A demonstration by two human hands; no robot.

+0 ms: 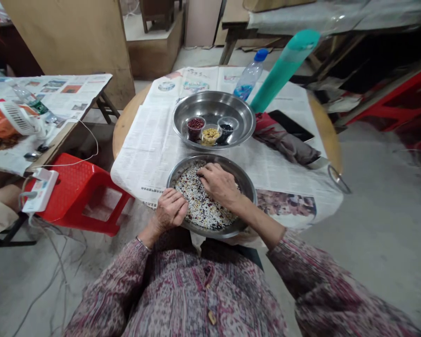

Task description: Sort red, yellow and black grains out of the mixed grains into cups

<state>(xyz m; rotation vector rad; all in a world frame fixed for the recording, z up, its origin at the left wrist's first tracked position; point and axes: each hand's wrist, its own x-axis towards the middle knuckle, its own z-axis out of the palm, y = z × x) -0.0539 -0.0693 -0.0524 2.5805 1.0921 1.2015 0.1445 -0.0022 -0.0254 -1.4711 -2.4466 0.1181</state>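
A steel bowl near my body holds a mix of white, dark, red and yellow grains and beans. My right hand is over the mix, its fingertips pinched together at the surface; whatever is between them is too small to see. Beside the bowl's left rim, my left hand is closed with its fingers curled, and its inside is hidden. Just beyond stands a second steel bowl with three clear cups: one of red beans, one of yellow pieces, one of black beans.
Newspaper covers the round table. Behind the far bowl stand a blue-capped bottle and a tall green object. A folded umbrella and a dark flat device lie right. A red stool with a power strip stands left.
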